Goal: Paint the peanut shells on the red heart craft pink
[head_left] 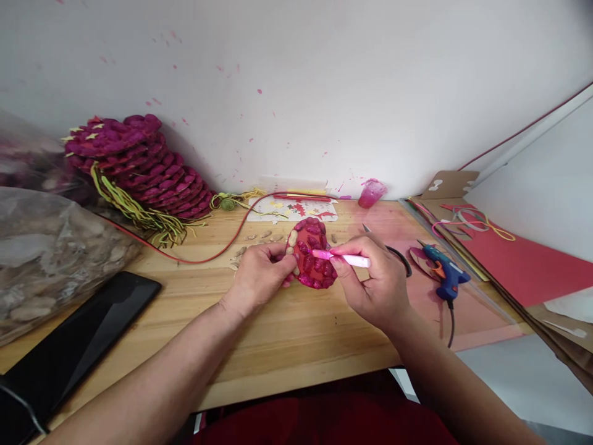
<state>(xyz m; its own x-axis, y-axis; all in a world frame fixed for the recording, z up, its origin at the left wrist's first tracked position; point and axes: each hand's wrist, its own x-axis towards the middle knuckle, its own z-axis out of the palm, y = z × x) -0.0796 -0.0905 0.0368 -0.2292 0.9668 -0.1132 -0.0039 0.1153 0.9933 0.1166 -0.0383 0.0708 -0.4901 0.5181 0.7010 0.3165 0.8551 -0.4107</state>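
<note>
My left hand (262,272) is closed on the left edge of a red oval craft piece (313,257) covered with magenta-painted shells and a few bare ones, holding it on the wooden table (287,334). My right hand (370,278) pinches a white brush with a pink tip (343,258), its tip resting on the painted shells in the middle of the piece. Loose unpainted shells (259,238) lie just behind my left hand.
A stack of finished magenta pieces (139,164) with yellow-green cords sits back left. A clear bag (50,247) and a black phone (78,340) lie left. A pink paint cup (371,193), scissors (398,253), a blue glue gun (443,275) and red sheets (523,259) lie to the right.
</note>
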